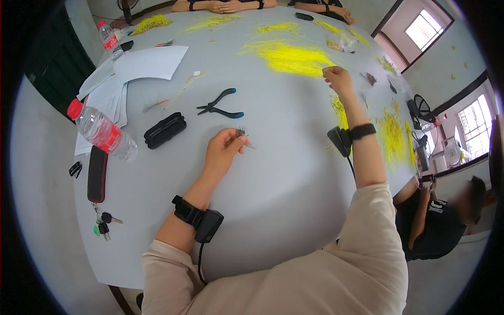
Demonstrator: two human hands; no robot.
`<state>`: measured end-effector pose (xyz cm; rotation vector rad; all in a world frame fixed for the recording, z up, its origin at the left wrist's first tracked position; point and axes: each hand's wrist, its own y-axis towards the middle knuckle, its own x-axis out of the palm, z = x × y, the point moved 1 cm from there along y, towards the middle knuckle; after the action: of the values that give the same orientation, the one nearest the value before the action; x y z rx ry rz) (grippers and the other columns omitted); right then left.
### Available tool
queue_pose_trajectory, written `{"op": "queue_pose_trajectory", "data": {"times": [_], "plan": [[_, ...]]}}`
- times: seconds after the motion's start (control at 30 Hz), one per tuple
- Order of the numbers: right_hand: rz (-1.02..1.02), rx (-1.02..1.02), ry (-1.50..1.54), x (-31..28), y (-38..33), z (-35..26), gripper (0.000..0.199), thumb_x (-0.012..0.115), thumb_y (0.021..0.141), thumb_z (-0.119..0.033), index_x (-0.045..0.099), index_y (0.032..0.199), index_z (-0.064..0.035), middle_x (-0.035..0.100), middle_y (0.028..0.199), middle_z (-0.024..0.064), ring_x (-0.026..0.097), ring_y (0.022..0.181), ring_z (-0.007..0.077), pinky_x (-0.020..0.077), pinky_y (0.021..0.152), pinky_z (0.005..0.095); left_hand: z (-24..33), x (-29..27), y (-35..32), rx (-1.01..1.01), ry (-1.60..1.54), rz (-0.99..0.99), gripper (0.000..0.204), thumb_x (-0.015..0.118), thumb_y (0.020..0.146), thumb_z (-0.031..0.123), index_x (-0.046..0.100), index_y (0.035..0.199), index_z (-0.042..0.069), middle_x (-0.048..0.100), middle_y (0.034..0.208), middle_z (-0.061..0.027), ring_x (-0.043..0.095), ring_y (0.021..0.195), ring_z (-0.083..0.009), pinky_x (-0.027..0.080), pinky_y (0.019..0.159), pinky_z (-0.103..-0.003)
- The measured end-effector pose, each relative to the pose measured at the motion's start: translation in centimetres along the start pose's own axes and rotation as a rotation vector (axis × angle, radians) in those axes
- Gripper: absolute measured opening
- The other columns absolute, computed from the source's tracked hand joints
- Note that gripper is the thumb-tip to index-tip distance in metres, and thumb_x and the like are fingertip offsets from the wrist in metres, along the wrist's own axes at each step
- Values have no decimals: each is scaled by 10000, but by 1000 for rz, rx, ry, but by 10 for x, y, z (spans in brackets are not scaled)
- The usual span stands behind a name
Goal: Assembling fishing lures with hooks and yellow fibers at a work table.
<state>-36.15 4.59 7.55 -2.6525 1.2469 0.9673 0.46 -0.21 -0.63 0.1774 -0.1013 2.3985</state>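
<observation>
My left hand (226,148) is closed around a small bunch of thin dark metal pieces (241,132), whose ends stick out past the thumb and fingers. My right hand (337,81) reaches farther out, its fingertips pinched together at the right end of a pile of thin yellow strands (286,56). Whether a strand is between those fingertips is too small to see. Beyond my left hand lie pliers (216,106) with dark blue handles, jaws apart. A black glasses case (165,130) rests to the left of them.
At left are a water bottle (102,131), papers (149,62), a dark pouch (97,174) and keys (105,226). Another bottle (109,39) stands farther back. More yellow strands (391,134) lie at right. Other people's hands (224,6) rest at the far edge; a person (441,218) sits at right.
</observation>
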Motion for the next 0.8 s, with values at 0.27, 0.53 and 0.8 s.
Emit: {"op": "queue_pose_trajectory", "data": {"times": [0.27,0.53,0.8], "plan": [[95,86,-849,19,62,78,184,564,760,-203,684,890,-153,654,922,105,625,852,278,494,735,362,5,0,1,-18,10,-27,106,561,849,111,563,875,8,615,794,-40,508,636,-75,416,609,-207],[-25,91,-1031,31,71,79,213,560,771,-194,660,941,-115,635,988,113,604,918,285,492,761,383,3,1,3,-48,-30,-14,111,561,855,106,560,892,1,616,796,-46,512,634,-79,426,611,-206],[-164,-203,-1312,37,64,59,191,519,789,-130,636,925,-64,625,989,108,605,910,288,495,744,378,1,0,3,-24,-32,-24,118,574,858,153,566,885,38,621,814,-33,500,653,-64,402,609,-198]]}}
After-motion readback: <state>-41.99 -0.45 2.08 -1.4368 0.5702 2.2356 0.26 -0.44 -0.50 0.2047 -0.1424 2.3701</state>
